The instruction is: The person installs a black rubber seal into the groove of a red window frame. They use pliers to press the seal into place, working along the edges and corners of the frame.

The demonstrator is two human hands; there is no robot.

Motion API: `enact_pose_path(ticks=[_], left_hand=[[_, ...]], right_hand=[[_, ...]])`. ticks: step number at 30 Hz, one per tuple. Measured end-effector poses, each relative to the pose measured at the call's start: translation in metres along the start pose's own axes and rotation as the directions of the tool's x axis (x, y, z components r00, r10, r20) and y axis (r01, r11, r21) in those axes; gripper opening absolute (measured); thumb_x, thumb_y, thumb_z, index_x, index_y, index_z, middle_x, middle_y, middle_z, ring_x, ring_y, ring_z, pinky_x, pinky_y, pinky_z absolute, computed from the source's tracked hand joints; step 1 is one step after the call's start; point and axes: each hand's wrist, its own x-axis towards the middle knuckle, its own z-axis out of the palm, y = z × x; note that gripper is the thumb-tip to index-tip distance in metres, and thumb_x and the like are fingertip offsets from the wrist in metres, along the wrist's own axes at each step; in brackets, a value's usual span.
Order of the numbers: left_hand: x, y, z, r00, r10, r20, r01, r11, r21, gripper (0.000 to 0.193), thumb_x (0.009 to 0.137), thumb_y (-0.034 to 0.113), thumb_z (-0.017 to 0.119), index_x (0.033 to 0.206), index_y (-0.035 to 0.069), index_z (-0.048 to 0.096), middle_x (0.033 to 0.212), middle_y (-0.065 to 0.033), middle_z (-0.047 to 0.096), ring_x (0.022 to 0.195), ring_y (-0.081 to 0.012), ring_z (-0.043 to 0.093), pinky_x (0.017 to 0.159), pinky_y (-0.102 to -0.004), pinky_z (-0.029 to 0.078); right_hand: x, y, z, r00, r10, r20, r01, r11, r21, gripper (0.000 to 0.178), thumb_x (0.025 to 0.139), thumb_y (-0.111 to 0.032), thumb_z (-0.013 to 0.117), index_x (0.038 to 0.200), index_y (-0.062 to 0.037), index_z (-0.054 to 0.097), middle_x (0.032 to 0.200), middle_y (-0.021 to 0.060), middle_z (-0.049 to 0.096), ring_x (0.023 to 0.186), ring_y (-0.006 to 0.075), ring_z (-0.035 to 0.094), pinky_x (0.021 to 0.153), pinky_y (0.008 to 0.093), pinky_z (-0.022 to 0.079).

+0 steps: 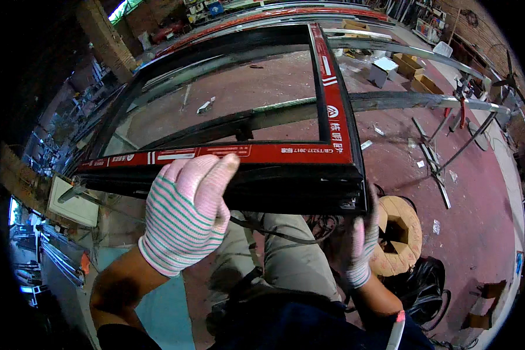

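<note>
dark clothing (309, 324) lies nearest; beyond it, a black rectangular frame with red tape (286, 181) lies over 2 long grey metal rails (417, 102). striped-gloved left hand (188, 213), half curled, touches its near side; right hand (360, 245), partly hidden, meets the near right corner. whether either grips, i cannot tell.

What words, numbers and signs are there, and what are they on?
I won't copy the words or numbers, but here's where they are:
Right red strip on the black frame: white writing and a round white sign.
Near red strip: white writing with numbers; the smallest print is too tiny to read.
Tan ring-shaped roll: any marks are too blurred.
</note>
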Motion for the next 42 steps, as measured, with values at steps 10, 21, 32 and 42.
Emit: enact_pose_path(ticks=[10,21,32,42], left_hand=[[-0.025,0.013,-0.017,0.770,-0.535,0.347,0.621,0.505,-0.600,0.038,0.083,-0.003,0.055,0.121,0.003,0.054,0.103,-0.0093,0.056,0.091,-0.0168,0.060,0.082,-0.0315,0.052],[0.042,-0.011,-0.017,0.981,-0.155,0.116,0.183,0.938,-0.294,0.023,0.081,0.016,0.075,0.101,0.007,0.070,0.088,-0.0114,0.061,0.081,-0.0273,0.063,0.072,-0.0326,0.050],[0.069,-0.020,0.013,0.898,0.064,0.435,0.127,0.909,-0.397,0.053,0.093,0.043,0.062,0.126,0.001,0.057,0.111,-0.0227,0.064,0.105,-0.0394,0.063,0.090,-0.0424,0.051],[0.079,-0.004,0.013,0.897,0.001,0.442,0.119,0.963,-0.243,0.049,0.093,0.044,0.062,0.117,0.002,0.061,0.102,-0.0204,0.066,0.095,-0.0390,0.066,0.084,-0.0422,0.053]], right_hand=[[-0.058,0.090,-0.013,0.674,0.362,0.643,0.325,0.636,-0.699,0.054,0.086,-0.028,0.074,0.130,-0.0040,0.054,0.105,0.0202,0.063,0.099,0.0399,0.058,0.084,0.0451,0.049],[-0.058,0.047,0.071,0.476,0.419,0.773,0.043,0.867,-0.496,0.034,0.099,-0.024,0.059,0.125,-0.0026,0.062,0.099,0.0240,0.068,0.091,0.0396,0.067,0.077,0.0424,0.053],[-0.068,0.032,0.091,0.444,0.389,0.807,-0.077,0.914,-0.398,0.036,0.100,-0.028,0.057,0.125,-0.0015,0.060,0.093,0.0225,0.067,0.082,0.0365,0.065,0.075,0.0394,0.051],[-0.060,0.027,0.091,0.497,0.422,0.758,-0.134,0.900,-0.414,0.036,0.101,-0.026,0.058,0.127,-0.0011,0.060,0.089,0.0190,0.068,0.077,0.0255,0.064,0.074,0.0357,0.051]])
